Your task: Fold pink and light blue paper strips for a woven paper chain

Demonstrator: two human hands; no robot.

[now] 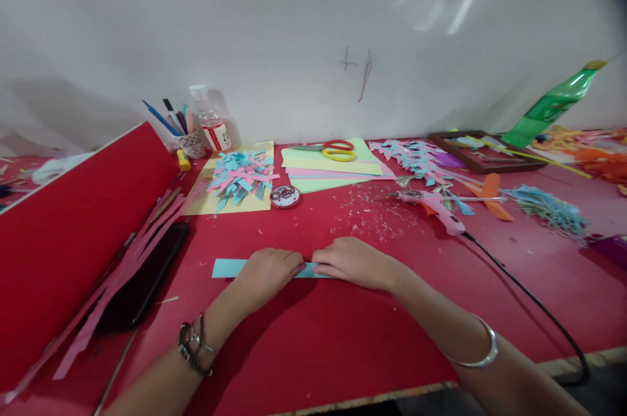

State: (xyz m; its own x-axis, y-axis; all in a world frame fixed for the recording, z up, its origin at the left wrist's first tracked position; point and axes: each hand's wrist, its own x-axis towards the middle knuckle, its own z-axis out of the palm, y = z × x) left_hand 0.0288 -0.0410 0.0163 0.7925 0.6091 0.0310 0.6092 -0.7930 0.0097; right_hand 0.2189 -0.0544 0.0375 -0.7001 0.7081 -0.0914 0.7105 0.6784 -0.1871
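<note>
A light blue paper strip lies across the red tabletop in front of me. My left hand presses on its middle, fingers closed on the paper. Close beside it, my right hand has its fingers bent together at the strip's right part. A short stretch of blue shows between the two hands; the right end is hidden under my right hand.
Beyond my hands stand a pile of cut paper pieces, scissors on paper sheets and a small round dish. A pink glue gun with a black cord lies right. At left are a phone and a red board.
</note>
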